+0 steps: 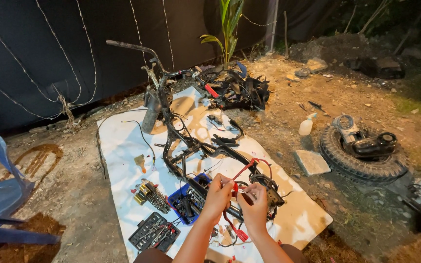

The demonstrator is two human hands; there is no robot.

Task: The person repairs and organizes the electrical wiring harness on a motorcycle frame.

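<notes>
Nearest us, our left hand (217, 194) and right hand (253, 204) both pinch the red wire (242, 171) at the frame's rear, at six o'clock. We judge wiring work under way; next calls for a steady grip. Beyond, the stripped scooter frame (181, 139) runs towards eleven o'clock on the white sheet (123, 146).

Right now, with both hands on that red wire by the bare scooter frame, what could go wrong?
1. The red wire runs on into the black frame; a hard tug by the left hand or right hand might strain its connection.
2. Small parts lie loose on the white sheet, beside dirt; they could get lost.
3. The open tool case sits close by and could be knocked.
</notes>
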